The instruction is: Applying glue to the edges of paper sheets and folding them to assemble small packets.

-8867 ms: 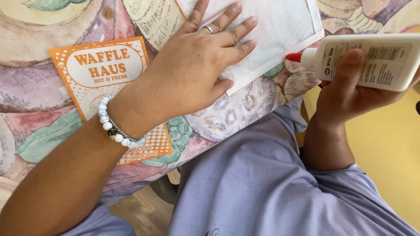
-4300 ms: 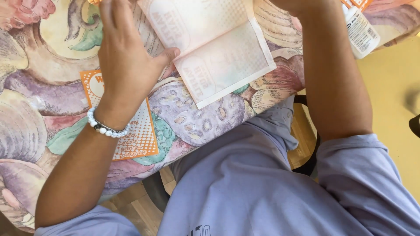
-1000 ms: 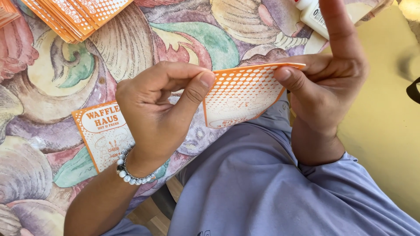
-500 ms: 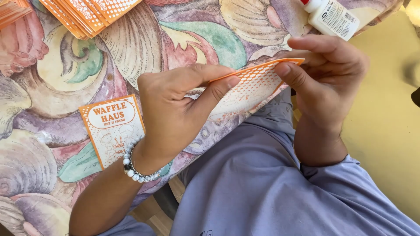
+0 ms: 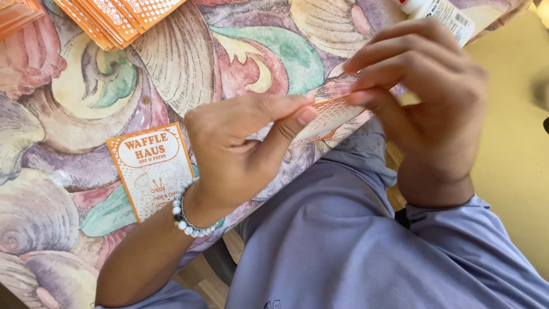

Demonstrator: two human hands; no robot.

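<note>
Both hands hold one small orange-and-white checked paper card (image 5: pixel 329 117) just above the table's near edge. My left hand (image 5: pixel 243 151), with a white bead bracelet on the wrist, pinches the card's left end between thumb and fingers. My right hand (image 5: pixel 426 94) grips its right end with the fingertips, and most of the card is hidden behind the fingers. The card is seen nearly edge-on and tilted. A second orange-bordered card (image 5: pixel 151 169) with white panels lies flat on the table, left of my left wrist.
The table carries a cloth (image 5: pixel 189 68) printed with large shells and leaves. A stack of orange checked cards (image 5: pixel 117 17) lies at the far left. A white glue bottle (image 5: pixel 440 14) lies at the far right edge. My lap in grey-blue fabric is below.
The card has tilted further toward edge-on, and my right fingers have closed over its right end. Earlier I pressed down a white sheet and held the glue bottle; neither is in my hands now.
</note>
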